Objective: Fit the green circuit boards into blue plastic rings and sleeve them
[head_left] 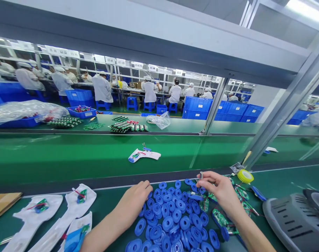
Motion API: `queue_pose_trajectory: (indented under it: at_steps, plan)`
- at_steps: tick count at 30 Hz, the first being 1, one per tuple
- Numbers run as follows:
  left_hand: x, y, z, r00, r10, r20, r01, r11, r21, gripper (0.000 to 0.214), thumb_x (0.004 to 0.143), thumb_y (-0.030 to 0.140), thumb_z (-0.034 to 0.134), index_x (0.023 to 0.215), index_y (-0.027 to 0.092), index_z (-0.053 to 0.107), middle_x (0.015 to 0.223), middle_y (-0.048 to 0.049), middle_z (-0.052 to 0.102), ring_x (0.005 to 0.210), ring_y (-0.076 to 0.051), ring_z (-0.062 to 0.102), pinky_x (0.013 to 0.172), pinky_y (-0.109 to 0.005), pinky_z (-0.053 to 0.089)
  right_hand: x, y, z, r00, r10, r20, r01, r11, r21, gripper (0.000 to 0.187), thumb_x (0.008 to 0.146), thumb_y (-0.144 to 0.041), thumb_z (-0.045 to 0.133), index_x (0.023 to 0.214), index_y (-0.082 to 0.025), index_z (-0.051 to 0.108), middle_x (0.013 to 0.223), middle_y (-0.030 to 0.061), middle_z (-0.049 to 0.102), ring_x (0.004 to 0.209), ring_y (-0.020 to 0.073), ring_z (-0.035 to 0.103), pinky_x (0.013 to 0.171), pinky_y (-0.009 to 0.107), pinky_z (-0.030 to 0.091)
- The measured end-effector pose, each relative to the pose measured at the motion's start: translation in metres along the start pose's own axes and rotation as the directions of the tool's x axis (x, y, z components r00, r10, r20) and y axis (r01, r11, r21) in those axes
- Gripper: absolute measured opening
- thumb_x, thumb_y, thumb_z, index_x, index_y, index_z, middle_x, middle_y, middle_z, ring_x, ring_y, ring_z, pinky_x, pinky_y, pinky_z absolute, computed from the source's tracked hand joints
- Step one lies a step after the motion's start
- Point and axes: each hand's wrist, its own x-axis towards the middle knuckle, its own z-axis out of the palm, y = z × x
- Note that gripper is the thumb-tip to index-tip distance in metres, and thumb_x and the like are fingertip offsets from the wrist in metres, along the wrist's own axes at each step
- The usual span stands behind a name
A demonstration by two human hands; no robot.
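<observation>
My right hand [219, 189] pinches a small silvery metal cylinder [201, 175] between thumb and fingers, above the back right of a heap of blue plastic rings [168, 223]. At the heap's left edge, my left hand [139, 194] is held back-up with its fingers curled. What lies under those fingers is hidden. Green circuit boards [220, 217] with wires lie under and beside my right forearm. Left of my left arm are several white handle-shaped shells [75, 206], with small green boards on them.
A white shell [151, 155] with wires sits on the green conveyor belt [70, 150]. Yellow tape [245, 176] and a grey slotted housing [293, 218] are on the right, cardboard [4, 203] on the left. A metal post [277, 105] rises at right. People in white work beyond.
</observation>
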Motion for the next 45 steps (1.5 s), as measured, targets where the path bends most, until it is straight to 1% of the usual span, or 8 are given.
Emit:
queue_pose_trajectory:
  at_steps: [3,7,11,16,22,28,40,45]
  plan:
    - [-0.004,0.006,-0.004,0.997,-0.037,-0.067,0.024,0.982,-0.187,0.026,0.081,0.017,0.04,0.101,0.022,0.056,0.094,-0.006,0.055,0.076,-0.021,0.054,0.071,-0.036,0.043,-0.005,-0.012,0.007,0.996,0.036,-0.077,-0.017,0.972,0.236,0.024,0.077,-0.036,0.057,0.086,-0.014,0.06,0.065,0.0036,0.065,0.064,0.017,0.06,0.063,0.028,0.046]
    - [-0.012,0.022,-0.007,0.985,-0.156,-0.075,0.093,0.844,-0.528,0.022,0.084,0.033,0.043,0.1,0.021,0.052,0.079,-0.0022,0.056,0.061,-0.015,0.058,0.054,-0.027,0.049,-0.02,-0.035,0.039,0.997,0.066,0.05,-0.081,0.886,0.456,0.015,0.07,-0.031,0.064,0.073,-0.016,0.063,0.056,-0.0015,0.058,0.049,0.0118,0.053,0.05,0.023,0.043]
    - [-0.02,0.035,-0.009,0.969,-0.248,-0.014,0.157,0.653,-0.741,0.022,0.079,0.039,0.053,0.081,0.018,0.052,0.057,0.0006,0.062,0.045,-0.014,0.059,0.048,-0.026,0.05,-0.033,-0.048,0.071,0.997,-0.042,0.06,0.023,0.961,0.274,0.009,0.075,-0.026,0.059,0.073,-0.018,0.063,0.056,-0.0014,0.059,0.051,0.0123,0.052,0.05,0.022,0.041]
    - [-0.03,0.056,-0.017,0.927,-0.373,-0.043,0.142,0.454,-0.88,0.019,0.07,0.036,0.066,0.078,0.018,0.064,0.058,0.0003,0.067,0.05,-0.014,0.06,0.048,-0.021,0.051,-0.04,-0.048,0.082,0.979,-0.205,-0.009,0.204,0.977,-0.055,0.01,0.08,-0.025,0.053,0.075,-0.021,0.06,0.058,-0.0019,0.063,0.057,0.0154,0.056,0.064,0.027,0.04]
    - [-0.041,0.067,-0.011,0.907,-0.23,-0.353,-0.117,0.667,-0.736,0.009,0.074,0.025,0.064,0.081,0.027,0.07,0.073,0.0013,0.065,0.057,-0.013,0.061,0.05,-0.019,0.052,-0.043,-0.047,0.081,0.94,-0.333,-0.079,0.308,0.923,-0.231,0.013,0.084,-0.023,0.048,0.074,-0.021,0.055,0.054,-0.0041,0.06,0.049,0.014,0.054,0.06,0.027,0.037]
    - [-0.047,0.059,-0.001,0.855,0.081,-0.512,-0.312,0.87,-0.382,0.03,0.076,0.007,0.058,0.097,0.028,0.061,0.077,0.0012,0.063,0.06,-0.011,0.061,0.055,-0.018,0.052,-0.048,-0.041,0.085,0.816,-0.568,-0.105,0.453,0.742,-0.494,0.017,0.084,-0.012,0.043,0.072,-0.018,0.052,0.054,-0.0014,0.055,0.046,0.0126,0.049,0.055,0.026,0.033]
    - [-0.05,0.06,0.004,0.785,0.127,-0.606,-0.299,0.935,-0.192,0.03,0.073,0.004,0.054,0.094,0.026,0.056,0.069,0.0021,0.062,0.048,-0.009,0.057,0.047,-0.016,0.049,-0.051,-0.043,0.097,0.779,-0.61,-0.144,0.507,0.748,-0.429,0.012,0.086,-0.014,0.044,0.08,-0.019,0.053,0.057,-0.0018,0.06,0.048,0.0131,0.055,0.053,0.025,0.041]
    - [-0.052,0.058,0.005,0.768,0.185,-0.613,-0.32,0.94,-0.118,0.032,0.075,0.003,0.051,0.098,0.026,0.053,0.068,0.0017,0.059,0.05,-0.01,0.056,0.047,-0.018,0.046,-0.049,-0.045,0.096,0.813,-0.554,-0.179,0.498,0.821,-0.279,0.012,0.085,-0.014,0.046,0.08,-0.02,0.056,0.061,-0.001,0.062,0.051,0.0122,0.057,0.054,0.022,0.043]
